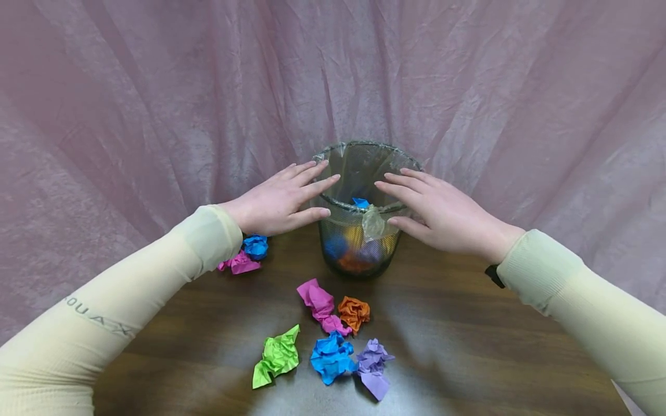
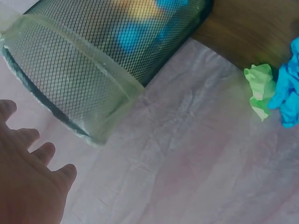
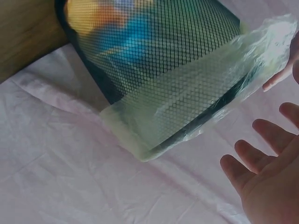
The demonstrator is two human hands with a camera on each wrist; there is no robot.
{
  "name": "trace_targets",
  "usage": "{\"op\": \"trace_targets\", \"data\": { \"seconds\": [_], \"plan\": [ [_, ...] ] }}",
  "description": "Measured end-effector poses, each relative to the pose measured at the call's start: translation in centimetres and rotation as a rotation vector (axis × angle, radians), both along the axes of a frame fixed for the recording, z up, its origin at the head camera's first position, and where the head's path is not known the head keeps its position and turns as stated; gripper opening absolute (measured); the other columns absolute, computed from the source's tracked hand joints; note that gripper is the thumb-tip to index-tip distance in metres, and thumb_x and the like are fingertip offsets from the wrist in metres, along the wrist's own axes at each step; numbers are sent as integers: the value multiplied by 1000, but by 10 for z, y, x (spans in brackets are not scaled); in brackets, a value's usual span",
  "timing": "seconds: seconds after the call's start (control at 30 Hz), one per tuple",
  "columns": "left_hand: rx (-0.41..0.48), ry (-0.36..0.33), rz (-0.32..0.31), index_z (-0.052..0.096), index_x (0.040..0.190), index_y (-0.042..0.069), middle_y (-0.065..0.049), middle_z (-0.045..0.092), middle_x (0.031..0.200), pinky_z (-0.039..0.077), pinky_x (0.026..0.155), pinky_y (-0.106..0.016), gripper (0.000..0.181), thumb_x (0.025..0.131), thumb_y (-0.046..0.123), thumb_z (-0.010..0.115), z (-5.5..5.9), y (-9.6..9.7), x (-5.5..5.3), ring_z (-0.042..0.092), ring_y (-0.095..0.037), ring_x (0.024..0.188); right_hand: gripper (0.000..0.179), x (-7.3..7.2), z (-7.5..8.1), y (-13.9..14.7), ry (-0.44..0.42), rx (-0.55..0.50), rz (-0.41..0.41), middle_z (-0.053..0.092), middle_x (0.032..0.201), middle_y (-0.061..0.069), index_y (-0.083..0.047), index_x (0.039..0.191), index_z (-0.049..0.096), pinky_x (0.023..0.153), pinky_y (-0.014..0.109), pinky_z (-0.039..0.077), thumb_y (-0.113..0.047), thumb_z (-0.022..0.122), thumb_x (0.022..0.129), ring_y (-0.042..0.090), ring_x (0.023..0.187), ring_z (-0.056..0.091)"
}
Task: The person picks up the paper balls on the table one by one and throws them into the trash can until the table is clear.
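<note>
A dark wire-mesh wastebasket [image 1: 387, 254] stands upright on the table, lined with a clear plastic bag [image 1: 373, 225] folded over its rim. Through the mesh show crumpled paper balls in blue, orange, yellow and purple. My left hand [image 1: 283, 199] is at the left of the rim, fingers spread and straight, holding nothing. On the other side my right hand [image 1: 437, 211] reaches over the rim with its fingers extended, also without anything in it. The left wrist view has the left fingers [image 2: 44, 151] apart from the rim; in the right wrist view the right fingers [image 3: 254, 156] are likewise apart from it.
Before the basket lie crumpled papers: pink [image 1: 318, 300], orange [image 1: 354, 314], green [image 1: 278, 355], blue [image 1: 332, 358] and purple [image 1: 373, 367]. Another blue ball [image 1: 256, 247] and a pink one [image 1: 243, 263] sit by the left sleeve. A pink curtain [image 1: 260, 86] hangs behind the wooden table [image 1: 468, 346].
</note>
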State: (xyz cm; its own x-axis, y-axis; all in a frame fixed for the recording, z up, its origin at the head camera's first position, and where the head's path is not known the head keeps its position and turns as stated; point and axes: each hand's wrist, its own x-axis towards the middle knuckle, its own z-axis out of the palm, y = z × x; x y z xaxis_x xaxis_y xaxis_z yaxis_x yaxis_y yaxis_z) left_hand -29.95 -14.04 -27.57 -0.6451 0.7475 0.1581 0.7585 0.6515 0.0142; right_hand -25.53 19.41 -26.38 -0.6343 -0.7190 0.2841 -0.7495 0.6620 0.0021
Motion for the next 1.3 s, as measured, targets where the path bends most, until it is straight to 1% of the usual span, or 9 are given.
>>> {"op": "trace_targets", "data": {
  "seconds": [0.17,0.37,0.53,0.7,0.8,0.93,1.1,1.2,1.3],
  "plan": [
    [-8,-16,30,24,165,25,-10,11,171,9,125,-50,74,104,63,41,-8,-9,-1,11,-33,156,65,14,-8,1,48,-29,63,40,161,7,-17,158,43,119,53,28,-36,67,100,33,150,31],
    [7,-63,114,20,166,25,-11,12,171,8,125,-51,77,103,65,41,-20,-33,-7,8,-31,156,67,31,-16,-19,99,-55,196,41,160,9,-16,157,45,119,50,30,-36,71,98,33,150,30],
    [24,-104,211,16,166,25,-10,9,171,9,124,-53,82,101,65,45,-37,-60,-14,6,-31,157,66,45,-26,-43,117,-23,289,40,161,10,-17,157,43,120,48,29,-41,67,100,31,152,27],
    [39,-136,277,17,166,21,-12,9,171,12,123,-57,81,102,62,48,-55,-87,-19,8,-36,156,65,53,-42,-62,105,22,335,40,161,9,-17,157,43,120,45,29,-43,63,102,30,153,26],
    [38,-139,298,21,165,15,-19,14,169,14,121,-60,82,103,61,48,-67,-100,-21,12,-41,154,64,54,-54,-72,78,39,351,39,162,8,-18,158,42,121,43,28,-44,62,102,30,153,24],
    [22,-162,334,25,163,6,-27,19,165,16,119,-64,86,102,61,50,-88,-115,-23,17,-49,150,65,53,-70,-83,66,59,364,36,163,9,-17,158,42,122,41,24,-44,62,102,31,153,23],
    [-1,-216,413,25,162,2,-31,19,164,17,118,-66,96,97,66,55,-117,-132,-23,19,-55,147,66,53,-89,-92,48,86,350,36,163,10,-18,158,42,124,38,17,-47,61,102,32,154,21],
    [-3,-257,461,23,161,0,-33,19,163,17,117,-68,99,96,66,57,-135,-141,-25,18,-57,147,66,53,-100,-96,13,98,328,36,163,9,-20,158,42,124,38,16,-50,59,102,31,154,20],
    [0,-315,501,21,162,-1,-35,17,162,18,116,-70,103,95,67,58,-149,-148,-24,16,-58,146,66,54,-110,-100,-22,100,317,36,163,9,-21,158,41,124,38,17,-51,58,102,31,154,20]
  ]
}}
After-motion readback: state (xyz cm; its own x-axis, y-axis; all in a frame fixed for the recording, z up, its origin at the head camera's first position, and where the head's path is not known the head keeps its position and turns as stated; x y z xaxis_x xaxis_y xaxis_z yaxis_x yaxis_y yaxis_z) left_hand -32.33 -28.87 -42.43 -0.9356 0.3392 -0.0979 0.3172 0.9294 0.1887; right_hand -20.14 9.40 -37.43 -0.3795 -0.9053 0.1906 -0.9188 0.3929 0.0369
